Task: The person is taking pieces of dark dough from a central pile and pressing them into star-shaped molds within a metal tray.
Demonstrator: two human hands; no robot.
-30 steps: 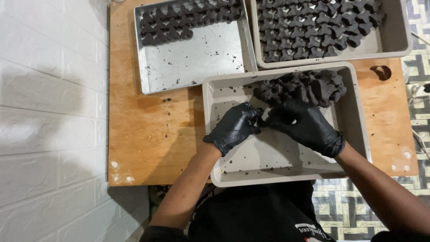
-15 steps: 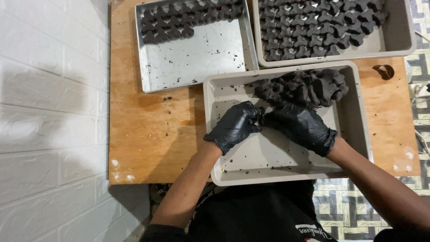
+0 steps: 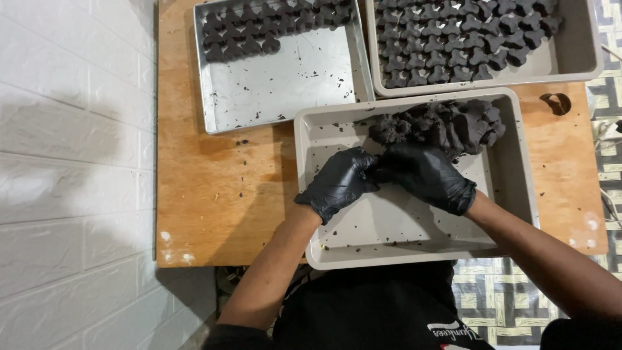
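Both hands have drawn slightly closer together since a second ago, staying over the middle of the near tray. Left hand [image 3: 342, 181] and right hand [image 3: 424, 175] wear glossy black gloves, and their fingertips meet around a small dark piece; whether each hand pinches it or only presses against it cannot be told, because the gloves and the piece are the same black. For the same reason its shape and long axis cannot be made out.

Just beyond the hands, toward 1 o'clock, lies a heap of dark lumps [image 3: 447, 124], matte and crumbly, in the far right corner of the beige plastic tray [image 3: 389, 249], whose floor is flecked with dark crumbs.

At 11 o'clock a metal tray [image 3: 285, 84], dull silver and scuffed, carries two rows of lobed dark pieces along its far edge. At 1 o'clock a second beige tray [image 3: 573, 55] holds many more such pieces in close rows; its far edge is cut off by the frame.

All three rest on a plywood desk [image 3: 214, 188] beside a white brick-patterned wall [image 3: 71, 162].
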